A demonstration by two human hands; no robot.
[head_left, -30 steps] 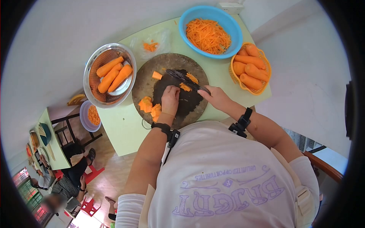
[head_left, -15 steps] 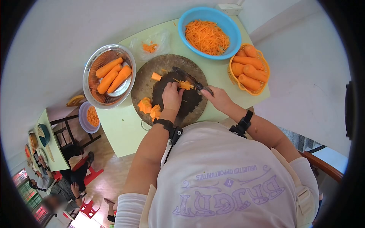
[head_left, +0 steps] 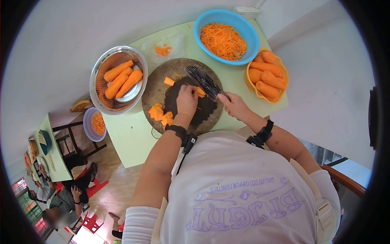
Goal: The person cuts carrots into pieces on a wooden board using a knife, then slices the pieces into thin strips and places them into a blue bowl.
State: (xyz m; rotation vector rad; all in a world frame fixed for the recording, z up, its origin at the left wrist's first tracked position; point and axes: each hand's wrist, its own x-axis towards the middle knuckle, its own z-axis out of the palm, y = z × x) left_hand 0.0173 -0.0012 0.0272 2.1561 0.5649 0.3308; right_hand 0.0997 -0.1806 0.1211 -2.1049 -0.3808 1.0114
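Note:
My right hand (head_left: 235, 106) is closed round the handle of a dark-bladed knife (head_left: 202, 81), whose broad face shows over the round cutting board (head_left: 156, 87). Next to the blade, my left hand (head_left: 187, 100) has its fingers curled down at a small pile of carrot strips (head_left: 200, 92); whether it grips any is hidden. A short carrot chunk (head_left: 169, 81) lies on the board to the left of the knife. Several carrot slices (head_left: 156, 112) sit in a heap at the board's left edge, beside my left forearm.
A metal bowl (head_left: 94, 87) with whole carrots stands left of the board. Behind is a blue basin (head_left: 255, 40) of shredded carrot, with a yellow basket (head_left: 284, 87) of carrots at right. A plastic bag (head_left: 177, 45) lies behind the board. People sit at another table (head_left: 61, 164).
The knife blade has tilted, so its broad face now shows. My left hand has shifted slightly right, covering more of the strips.

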